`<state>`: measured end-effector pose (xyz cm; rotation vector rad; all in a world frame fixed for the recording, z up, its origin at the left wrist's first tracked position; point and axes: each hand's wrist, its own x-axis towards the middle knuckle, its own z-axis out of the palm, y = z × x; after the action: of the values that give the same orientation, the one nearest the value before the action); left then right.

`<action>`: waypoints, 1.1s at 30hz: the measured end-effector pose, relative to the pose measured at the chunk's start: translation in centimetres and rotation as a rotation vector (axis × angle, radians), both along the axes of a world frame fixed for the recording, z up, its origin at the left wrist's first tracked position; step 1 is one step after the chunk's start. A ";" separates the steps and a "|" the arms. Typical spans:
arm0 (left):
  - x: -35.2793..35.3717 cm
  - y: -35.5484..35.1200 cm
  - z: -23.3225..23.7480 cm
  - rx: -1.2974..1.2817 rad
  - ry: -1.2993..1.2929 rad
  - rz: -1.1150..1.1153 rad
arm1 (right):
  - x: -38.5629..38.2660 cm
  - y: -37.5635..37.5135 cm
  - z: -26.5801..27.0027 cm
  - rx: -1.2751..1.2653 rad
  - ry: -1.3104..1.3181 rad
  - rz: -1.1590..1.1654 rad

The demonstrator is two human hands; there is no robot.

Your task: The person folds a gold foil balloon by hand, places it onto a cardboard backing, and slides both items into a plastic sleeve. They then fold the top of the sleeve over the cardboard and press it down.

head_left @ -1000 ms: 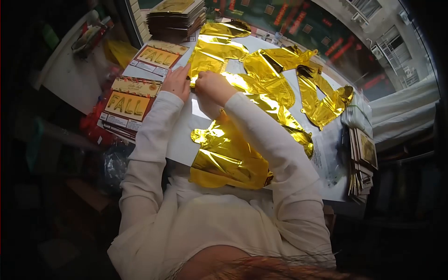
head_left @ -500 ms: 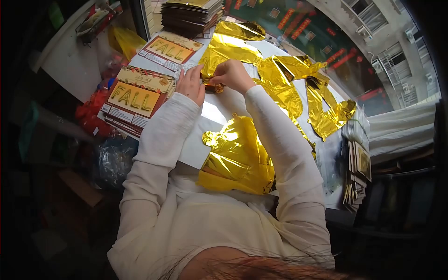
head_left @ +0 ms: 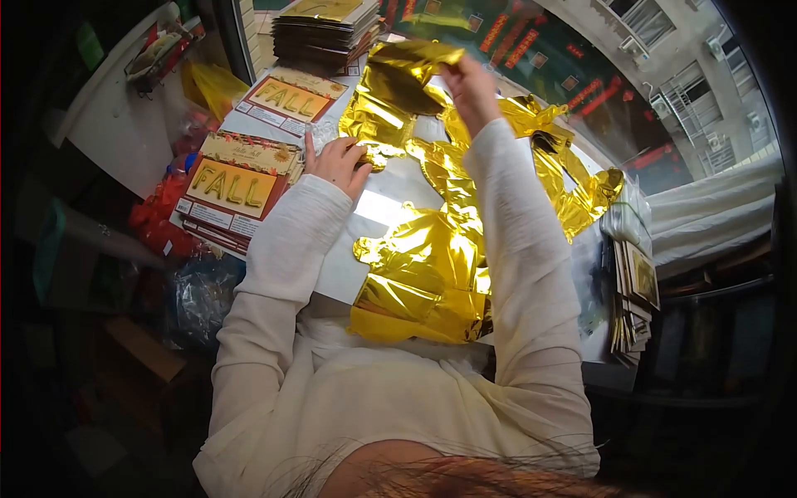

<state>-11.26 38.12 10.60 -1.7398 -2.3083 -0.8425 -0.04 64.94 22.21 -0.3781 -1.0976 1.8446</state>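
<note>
My right hand [head_left: 475, 95] pinches the far right corner of a flat gold foil balloon [head_left: 403, 79], and that end is lifted and folded over. At the balloon's near end lies my left hand [head_left: 334, 164], its fingers spread on the table and touching the foil's edge. Another gold foil balloon [head_left: 419, 274] lies flat at the table's front edge, below my forearms. More gold foil [head_left: 573, 187] is spread to the right, partly behind my right sleeve. Left of my left hand is a stack of printed "FALL" packages [head_left: 232, 183].
One more "FALL" package [head_left: 290, 98] lies farther back, before a tall stack of packages [head_left: 324, 37]. Clear plastic bags [head_left: 627, 216] and upright packages [head_left: 635, 290] stand at the right edge. Red plastic [head_left: 158, 212] hangs at left. A window borders the table's far side.
My right hand has moved away and to the right, lifting the balloon's far end. My left hand has stayed near its place, its fingers now more spread.
</note>
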 end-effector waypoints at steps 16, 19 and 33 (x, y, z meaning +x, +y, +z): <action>11.5 -13.2 16.2 0.286 -1.506 -1.401 | 29.9 -5.3 16.9 0.681 0.024 -0.059; 14.5 -17.4 17.6 0.144 -1.855 -1.804 | 29.3 -9.6 16.5 0.585 0.023 -0.076; 18.4 -15.5 16.9 0.296 -1.747 -2.213 | 28.0 -19.7 17.2 0.673 -0.006 -0.097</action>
<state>7.09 22.65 27.52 1.1572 -0.7312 1.2070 27.96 45.29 39.37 -0.0375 -1.5870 1.2884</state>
